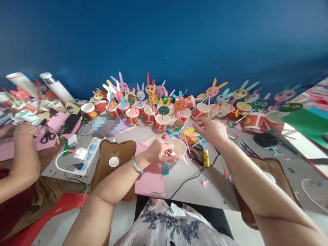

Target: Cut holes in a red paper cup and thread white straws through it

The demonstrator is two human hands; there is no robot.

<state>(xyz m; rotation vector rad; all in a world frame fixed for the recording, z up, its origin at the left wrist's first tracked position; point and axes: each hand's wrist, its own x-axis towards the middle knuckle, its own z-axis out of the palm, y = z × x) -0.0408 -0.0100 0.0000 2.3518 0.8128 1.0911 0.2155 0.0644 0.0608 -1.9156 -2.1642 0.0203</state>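
Note:
My left hand [160, 152] grips the rim of a paper cup [179, 146], with thumb and fingers closed on its left side. The cup's pale inside faces up, and a white strip hangs at its front. Farther right, my right hand [214, 130] is over the craft clutter, its fingertips drawn together around something small that I cannot make out. Beside the cup lie colored paper scraps [193, 133] and a yellow glue stick [206, 158]. A small blue paper piece with an orange round [165, 168] rests just below the cup.
Red-and-white cups with paper rabbit faces [162, 119] line the table by the blue wall [164, 41]. At left are a power strip [91, 155], scissors [47, 134] and a co-worker's arm [24, 160]. A black cable [187, 181] crosses the front. Brown cushions [112, 174] flank me.

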